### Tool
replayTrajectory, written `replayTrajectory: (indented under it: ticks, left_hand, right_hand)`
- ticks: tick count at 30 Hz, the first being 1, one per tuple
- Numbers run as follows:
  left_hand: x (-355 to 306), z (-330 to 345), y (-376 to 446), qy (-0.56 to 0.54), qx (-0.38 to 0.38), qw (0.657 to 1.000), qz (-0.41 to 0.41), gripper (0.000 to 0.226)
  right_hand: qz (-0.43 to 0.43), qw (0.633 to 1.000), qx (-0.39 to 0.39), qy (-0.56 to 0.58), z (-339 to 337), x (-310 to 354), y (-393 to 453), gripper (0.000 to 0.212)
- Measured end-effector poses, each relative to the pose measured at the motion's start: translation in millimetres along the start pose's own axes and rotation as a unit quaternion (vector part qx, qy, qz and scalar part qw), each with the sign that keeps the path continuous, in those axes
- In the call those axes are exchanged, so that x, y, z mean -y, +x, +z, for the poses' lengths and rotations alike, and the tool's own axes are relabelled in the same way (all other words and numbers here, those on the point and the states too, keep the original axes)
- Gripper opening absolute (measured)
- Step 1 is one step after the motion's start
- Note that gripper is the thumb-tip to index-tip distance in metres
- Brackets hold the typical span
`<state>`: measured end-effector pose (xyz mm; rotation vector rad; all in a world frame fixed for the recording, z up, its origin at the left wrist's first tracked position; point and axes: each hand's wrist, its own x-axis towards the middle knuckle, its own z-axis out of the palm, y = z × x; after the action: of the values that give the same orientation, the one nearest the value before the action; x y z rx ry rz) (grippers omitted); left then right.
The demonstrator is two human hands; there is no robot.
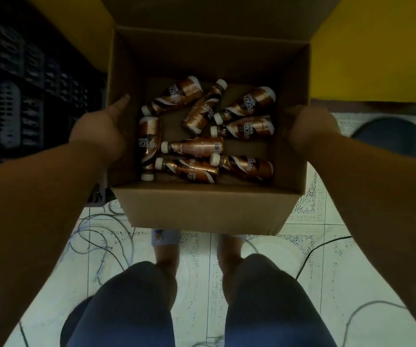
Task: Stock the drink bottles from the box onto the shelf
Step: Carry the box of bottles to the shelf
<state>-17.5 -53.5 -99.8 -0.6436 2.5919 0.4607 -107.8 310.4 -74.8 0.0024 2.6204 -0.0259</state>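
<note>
Cardboard, plain brown and open-topped, forms the box [201, 206] that I hold in front of my legs above the tiled floor [227, 249], with its flaps folded outward. My left hand [101, 128] lies flat against the left wall of the box, fingers together and extended along the cardboard; my right hand [312, 131] wraps the right wall from outside, and I cannot tell how its fingers sit because the wall hides them. The drink bottles [201, 136] lie loose on the bottom, eight by my count, all on their sides, white caps pointing in different directions, several touching one another. No bottle is in either hand yet. I judge the current step to be carrying or positioning the box before unloading. To do it well, I keep the box level so the loose bottles do not roll to one side and shift the load. I press both palms inward evenly, since the walls flex. I watch the cables [101, 236] on the floor near my feet. The dark racking [26, 83] to my left may be the shelf; this is unclear.
</note>
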Motion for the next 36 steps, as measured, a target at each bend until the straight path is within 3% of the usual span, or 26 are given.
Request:
replayTrajectory:
  ticks: [4,8,15,18,21,27,31,36]
  left_hand:
    - [-5.2,-11.0,-9.5,-0.019,-0.012,1.000,-0.001,0.087]
    - [-10.0,-38.0,-48.2,0.033,-0.010,0.999,-0.020,0.090]
    - [-49.9,-152.3,-143.2,0.075,-0.017,0.997,-0.026,0.074]
    - [-69.8,-200.6,-186.5,0.088,-0.031,0.995,-0.020,0.070]
    - [-82.8,-240.9,-218.6,0.085,-0.049,0.995,0.010,0.073]
    - [-104.5,-283.8,-249.8,0.095,-0.065,0.988,0.107,0.080]
    - [-116.4,-285.7,-262.9,0.109,-0.036,0.979,0.170,0.085]
    - [-146.2,-270.1,-298.1,0.154,0.007,0.948,0.278,0.086]
  right_hand:
    - [0.000,0.999,0.013,-0.031,-9.6,0.5,-4.0,0.037]
    - [0.002,0.999,0.021,-0.035,-35.8,-1.9,-33.6,0.041]
    - [0.000,0.999,0.048,-0.020,-145.7,-23.5,-140.3,0.038]
    - [0.040,0.999,0.035,0.007,-190.3,-35.7,-185.7,0.035]
    - [0.087,0.996,0.004,0.014,-221.8,-48.4,-227.7,0.033]
    - [0.140,0.986,-0.077,0.042,-245.1,-70.6,-311.3,0.047]
    - [0.209,0.971,-0.093,0.065,-223.6,-84.5,-371.1,0.047]
    - [0.286,0.948,-0.050,0.134,-171.5,-111.0,-457.4,0.048]
